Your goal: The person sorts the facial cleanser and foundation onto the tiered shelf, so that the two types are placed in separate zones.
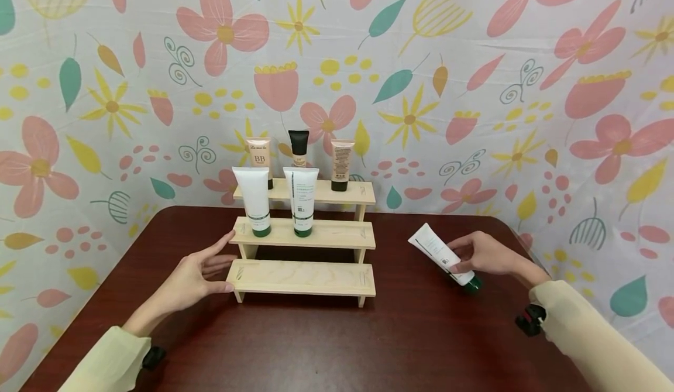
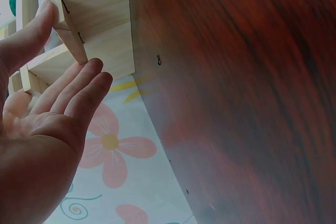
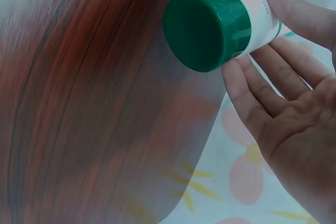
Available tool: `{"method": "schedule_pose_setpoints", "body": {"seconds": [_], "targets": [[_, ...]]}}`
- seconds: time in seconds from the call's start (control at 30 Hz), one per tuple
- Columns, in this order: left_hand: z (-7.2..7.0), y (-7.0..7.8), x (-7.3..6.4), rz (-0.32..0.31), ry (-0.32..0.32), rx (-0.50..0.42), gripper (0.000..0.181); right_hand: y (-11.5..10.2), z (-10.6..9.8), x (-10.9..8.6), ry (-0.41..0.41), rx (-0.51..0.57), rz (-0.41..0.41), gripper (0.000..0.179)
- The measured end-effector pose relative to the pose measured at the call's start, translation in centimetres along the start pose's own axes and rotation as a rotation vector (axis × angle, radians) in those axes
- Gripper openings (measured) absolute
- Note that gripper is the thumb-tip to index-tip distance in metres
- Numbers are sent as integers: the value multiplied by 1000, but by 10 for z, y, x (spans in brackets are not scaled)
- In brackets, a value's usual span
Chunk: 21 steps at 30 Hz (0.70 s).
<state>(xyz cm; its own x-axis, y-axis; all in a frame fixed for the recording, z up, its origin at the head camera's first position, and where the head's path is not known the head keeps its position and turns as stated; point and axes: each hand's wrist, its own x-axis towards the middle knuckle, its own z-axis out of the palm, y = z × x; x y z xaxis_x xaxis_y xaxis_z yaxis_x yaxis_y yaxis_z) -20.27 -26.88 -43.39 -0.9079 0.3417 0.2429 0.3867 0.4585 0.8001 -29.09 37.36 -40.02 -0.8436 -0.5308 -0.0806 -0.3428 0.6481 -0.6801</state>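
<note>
On the right, my right hand pinches a white squeeze tube between thumb and fingers. The tube tilts, its green cap low and towards me, its flat end up to the left. My left hand touches the left edge of a three-tier wooden stand, thumb at the bottom step, fairly straight fingers by the middle one. Two similar white tubes, one on the left and one beside it, stand cap down on the middle step.
On the top step stand a beige BB tube, a black-topped tube and a beige tube with a black cap. Everything is on a dark red-brown table. Behind it hangs a flower-patterned cloth.
</note>
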Motion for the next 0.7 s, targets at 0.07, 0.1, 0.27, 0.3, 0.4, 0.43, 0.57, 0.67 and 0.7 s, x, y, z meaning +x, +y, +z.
{"method": "schedule_pose_setpoints", "body": {"seconds": [0.07, 0.1, 0.27, 0.3, 0.4, 0.43, 0.57, 0.67, 0.7], "targets": [[0, 0, 0, -2, 1, -2, 107, -5, 3, 0, 18, 7, -6, 52], [0, 0, 0, -4, 2, -1, 107, -8, 4, 0, 29, 9, -5, 53], [0, 0, 0, -11, 7, 0, 107, -16, 15, 0, 78, 29, -9, 56], [0, 0, 0, -12, 7, 1, 107, -17, 18, 0, 91, 32, -10, 57], [0, 0, 0, -10, 4, -1, 107, -20, 25, -1, 132, 44, -14, 59], [1, 0, 0, -11, 3, -2, 107, -22, 27, -2, 146, 49, -15, 59], [1, 0, 0, -11, 0, -5, 107, -29, 34, -4, 204, 46, -26, 59], [0, 1, 0, -13, 0, -4, 107, -36, 38, -5, 246, 32, -43, 57], [0, 1, 0, -13, 0, -3, 107, -38, 40, -5, 259, 33, -48, 57]]}}
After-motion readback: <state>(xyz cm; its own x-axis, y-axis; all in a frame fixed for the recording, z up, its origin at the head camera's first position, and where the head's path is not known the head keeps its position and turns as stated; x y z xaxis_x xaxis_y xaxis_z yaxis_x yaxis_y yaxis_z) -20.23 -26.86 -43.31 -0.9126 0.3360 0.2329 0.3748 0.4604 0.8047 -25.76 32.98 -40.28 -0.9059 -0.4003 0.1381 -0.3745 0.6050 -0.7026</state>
